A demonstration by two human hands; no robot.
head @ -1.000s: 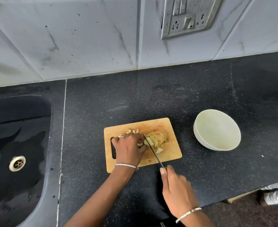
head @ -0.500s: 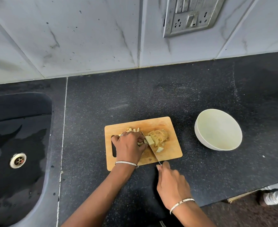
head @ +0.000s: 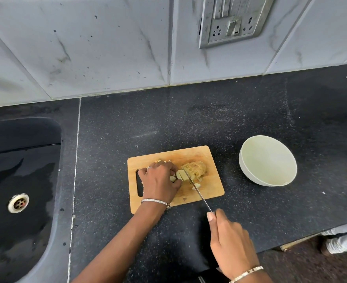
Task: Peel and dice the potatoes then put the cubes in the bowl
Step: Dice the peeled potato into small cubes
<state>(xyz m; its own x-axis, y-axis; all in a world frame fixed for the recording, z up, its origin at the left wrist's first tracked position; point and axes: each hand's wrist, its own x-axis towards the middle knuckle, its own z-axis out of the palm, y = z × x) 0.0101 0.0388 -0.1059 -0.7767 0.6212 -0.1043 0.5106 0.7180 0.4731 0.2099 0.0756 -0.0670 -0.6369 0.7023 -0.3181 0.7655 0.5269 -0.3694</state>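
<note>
Here the wooden board (head: 208, 155), a rounded rectangle with a slot handle at its left end, lies at the centre of the frame on a speckled black stone counter (head: 189, 123). On it sits the potato (head: 195, 169), pale yellow, its domed right part scored in a grid. The left hand (head: 160, 180) curls over the board, its fingertips clamped on the potato's smooth cut slabs. A few loose cubes (head: 197, 185) lie just beside them. The right hand (head: 230, 242), lower right, is wrapped round the handle of the knife (head: 199, 193), whose thin steel blade slants up into the potato. Both wrists wear metal bangles. Right of the board, apart from it, stands a round off-white bowl (head: 242, 170). A glossy black sink (head: 21, 231) with a steel drain (head: 18, 202) fills the left edge.
</note>
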